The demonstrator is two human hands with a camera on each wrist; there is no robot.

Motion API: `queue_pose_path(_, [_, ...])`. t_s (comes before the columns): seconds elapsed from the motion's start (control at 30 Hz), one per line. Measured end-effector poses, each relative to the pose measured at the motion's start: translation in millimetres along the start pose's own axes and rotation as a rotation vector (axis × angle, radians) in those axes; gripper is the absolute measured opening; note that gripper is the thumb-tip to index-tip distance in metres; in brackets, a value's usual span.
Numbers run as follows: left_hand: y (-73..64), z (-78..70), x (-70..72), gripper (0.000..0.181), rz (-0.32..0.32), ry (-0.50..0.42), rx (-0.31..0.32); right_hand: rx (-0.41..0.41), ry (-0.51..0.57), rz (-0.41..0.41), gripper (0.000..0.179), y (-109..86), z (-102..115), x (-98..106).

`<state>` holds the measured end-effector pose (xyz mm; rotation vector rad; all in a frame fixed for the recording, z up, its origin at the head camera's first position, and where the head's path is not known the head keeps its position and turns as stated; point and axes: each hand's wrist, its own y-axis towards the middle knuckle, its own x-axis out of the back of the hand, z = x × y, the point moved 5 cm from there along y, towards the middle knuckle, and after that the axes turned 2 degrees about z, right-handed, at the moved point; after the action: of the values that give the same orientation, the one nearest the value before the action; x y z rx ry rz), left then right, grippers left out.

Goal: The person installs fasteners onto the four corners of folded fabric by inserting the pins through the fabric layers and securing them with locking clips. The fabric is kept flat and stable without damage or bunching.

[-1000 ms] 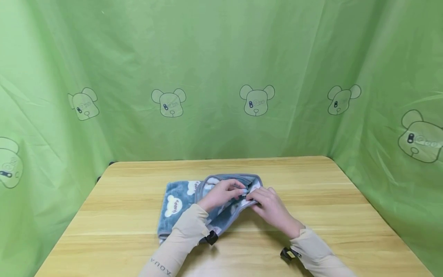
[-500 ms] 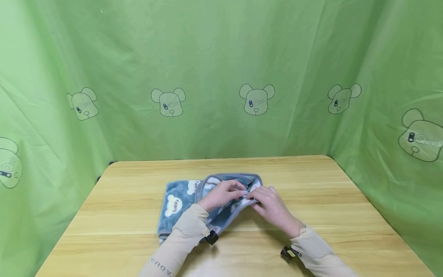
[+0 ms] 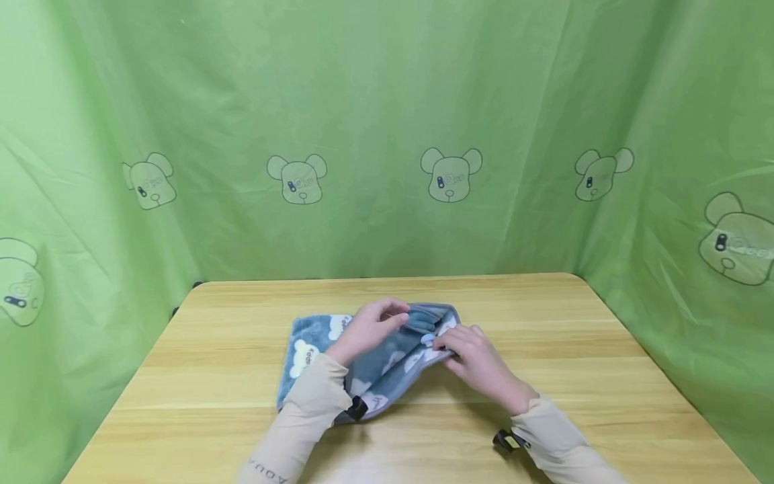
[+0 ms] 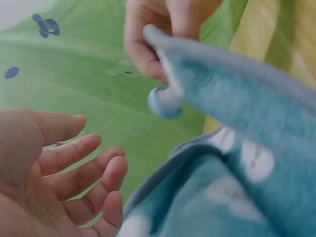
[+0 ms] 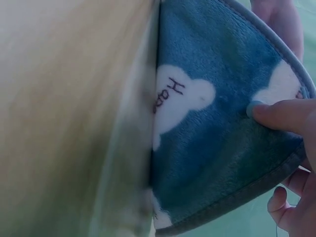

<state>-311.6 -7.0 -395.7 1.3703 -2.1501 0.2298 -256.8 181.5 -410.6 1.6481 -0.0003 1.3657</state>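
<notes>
A teal plush blanket (image 3: 387, 356) with white "Happy" bear-shaped patches and grey edging lies folded on the table. My right hand (image 3: 478, 359) pinches its raised right corner; in the right wrist view the thumb (image 5: 281, 116) presses on the plush face. At that corner sits a small round light-blue piece (image 4: 165, 103), right below the right hand's fingers in the left wrist view. My left hand (image 3: 371, 329) hovers over the blanket's middle, holding nothing. Its fingers (image 4: 81, 182) are loosely bent and spread, apart from the corner.
The wooden table (image 3: 580, 336) carries the blanket near its centre. Green curtains (image 3: 375, 222) with bear outlines surround its back and sides. Black wrist cameras (image 3: 357, 408) hang below both beige sleeves (image 3: 302, 410).
My left hand has let go near the blanket corner and drawn back to the left. The raised inner layer there now shows more openly. My right hand keeps its pinch in place.
</notes>
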Motion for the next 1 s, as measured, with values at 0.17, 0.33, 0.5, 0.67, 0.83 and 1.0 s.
queue_pose_path(0.17, [-13.6,0.6,32.7,0.026,-0.099,0.016,0.009,-0.006,0.008,0.06,0.027,-1.6,-1.3,5.0])
queue_pose_path(0.33, [-29.1,13.5,71.8,0.025,-0.193,0.116,0.055,0.01,0.01,0.142,0.03,-8.4,-2.4,7.7])
queue_pose_path(0.5, [-41.7,51.1,103.4,0.035,-0.163,0.203,0.172,0.045,0.006,0.199,0.028,-20.4,-4.2,6.7])
queue_pose_path(0.67, [-51.7,94.6,118.7,0.04,-0.169,0.227,0.306,0.061,0.036,0.261,0.027,-30.7,-4.3,1.6])
queue_pose_path(0.83, [-55.3,122.7,116.4,0.045,-0.174,0.19,0.385,0.038,0.055,0.364,0.024,-37.5,-3.7,-4.6])
queue_pose_path(1.0, [-56.8,147.2,111.1,0.041,-0.203,0.07,0.443,0.019,0.074,0.453,0.027,-41.2,-6.4,-10.3])
